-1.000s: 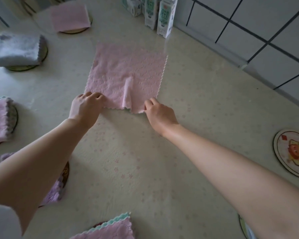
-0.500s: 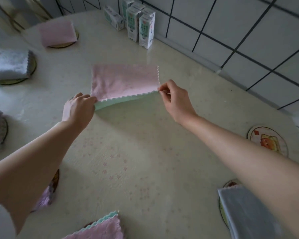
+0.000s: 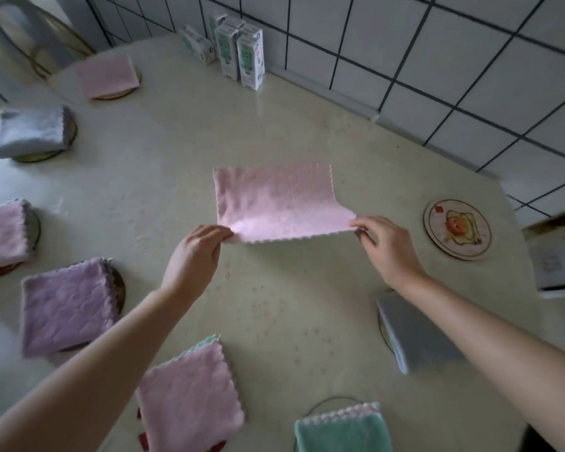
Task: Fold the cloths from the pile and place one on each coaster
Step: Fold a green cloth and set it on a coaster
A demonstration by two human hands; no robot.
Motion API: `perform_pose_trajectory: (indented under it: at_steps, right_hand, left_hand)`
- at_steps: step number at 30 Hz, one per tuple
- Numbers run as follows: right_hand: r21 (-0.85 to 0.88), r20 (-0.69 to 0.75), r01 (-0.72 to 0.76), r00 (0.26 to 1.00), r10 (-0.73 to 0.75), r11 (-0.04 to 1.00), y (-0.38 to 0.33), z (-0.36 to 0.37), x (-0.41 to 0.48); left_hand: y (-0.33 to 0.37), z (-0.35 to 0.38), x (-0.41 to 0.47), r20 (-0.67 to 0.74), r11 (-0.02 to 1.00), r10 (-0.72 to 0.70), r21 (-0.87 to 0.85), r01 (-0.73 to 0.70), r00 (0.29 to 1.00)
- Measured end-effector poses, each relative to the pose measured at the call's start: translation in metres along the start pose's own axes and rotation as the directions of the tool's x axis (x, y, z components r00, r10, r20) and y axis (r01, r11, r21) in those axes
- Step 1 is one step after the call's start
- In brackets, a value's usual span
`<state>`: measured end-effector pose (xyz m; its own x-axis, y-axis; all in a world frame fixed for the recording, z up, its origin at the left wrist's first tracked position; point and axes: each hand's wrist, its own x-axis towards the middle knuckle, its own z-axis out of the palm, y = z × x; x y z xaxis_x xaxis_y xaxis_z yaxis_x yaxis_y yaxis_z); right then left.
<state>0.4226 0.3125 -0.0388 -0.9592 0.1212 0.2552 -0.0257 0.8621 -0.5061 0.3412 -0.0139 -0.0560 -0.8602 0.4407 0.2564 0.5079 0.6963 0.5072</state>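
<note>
Head view: pink cloth (image 3: pixel 276 200), long axis left-right, lies on tabletop (image 3: pixel 274 305). Left hand (image 3: pixel 193 256) and right hand (image 3: pixel 385 243) fingers pinch its near corners; bare coaster (image 3: pixel 457 229) right.

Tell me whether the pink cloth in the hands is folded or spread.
Folded once, in half: the pink cloth lies as a doubled rectangle, its near corners pinched by the left hand and right hand.
</note>
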Motion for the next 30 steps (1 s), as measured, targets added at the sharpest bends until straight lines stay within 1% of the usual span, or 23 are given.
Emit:
perform_pose_trajectory:
  at_steps: [2, 5, 8, 11, 15, 18, 20, 22, 23, 25, 26, 28, 30]
  right_hand:
    - [-0.004, 0.027, -0.03, 0.999, 0.03, 1.0, 0.001, -0.004, -0.037]
    - [0.037, 0.078, -0.087, 0.993, 0.084, 0.995, 0.0, -0.011, -0.09]
    - [0.06, 0.128, -0.111, 0.986, 0.103, 0.992, 0.0, -0.012, -0.137]
    - [0.076, 0.16, -0.139, 0.979, 0.126, 0.987, -0.001, -0.014, -0.176]
    - [0.091, 0.201, -0.175, 0.967, 0.154, 0.98, 0.002, -0.018, -0.21]
    - [0.101, 0.225, -0.209, 0.957, 0.182, 0.973, 0.001, -0.023, -0.223]
    - [0.119, 0.248, -0.278, 0.938, 0.243, 0.953, -0.001, -0.027, -0.224]
    - [0.156, 0.282, -0.361, 0.908, 0.309, 0.919, -0.005, -0.03, -0.218]
    - [0.185, 0.289, -0.388, 0.899, 0.328, 0.903, -0.007, -0.031, -0.212]
    - [0.259, 0.282, -0.452, 0.881, 0.38, 0.854, -0.011, -0.032, -0.197]
    - [0.302, 0.278, -0.488, 0.867, 0.414, 0.819, -0.012, -0.032, -0.188]
    - [0.376, 0.266, -0.539, 0.842, 0.47, 0.753, -0.012, -0.029, -0.168]
    - [0.428, 0.236, -0.568, 0.821, 0.52, 0.703, -0.008, -0.023, -0.147]
  left_hand:
    - [0.01, 0.007, -0.034, 0.057, 1.0, 0.009, 0.013, -0.009, 0.998]
    - [0.021, 0.014, -0.079, 0.115, 1.0, 0.02, 0.008, -0.021, 0.993]
    - [0.031, 0.019, -0.12, 0.204, 1.0, -0.007, -0.013, 0.01, 0.979]
    - [0.041, 0.021, -0.158, 0.273, 1.0, -0.001, -0.017, 0.006, 0.962]
    - [0.053, 0.018, -0.19, 0.278, 0.999, 0.022, -0.051, -0.008, 0.96]
    - [0.057, 0.014, -0.2, 0.265, 0.999, 0.01, -0.046, 0.002, 0.964]
    - [0.06, 0.011, -0.199, 0.246, 0.996, -0.058, -0.05, 0.073, 0.967]
    - [0.064, 0.007, -0.191, 0.224, 0.976, -0.172, -0.092, 0.197, 0.959]
    - [0.067, 0.004, -0.185, 0.217, 0.954, -0.246, -0.121, 0.276, 0.945]
    - [0.068, 0.001, -0.169, 0.219, 0.887, -0.393, -0.163, 0.431, 0.893]
    - [0.066, 0.001, -0.16, 0.223, 0.858, -0.445, -0.17, 0.484, 0.867]
    - [0.06, 0.005, -0.14, 0.208, 0.838, -0.48, -0.18, 0.516, 0.852]
    - [0.056, 0.011, -0.12, 0.182, 0.792, -0.527, -0.248, 0.558, 0.83]
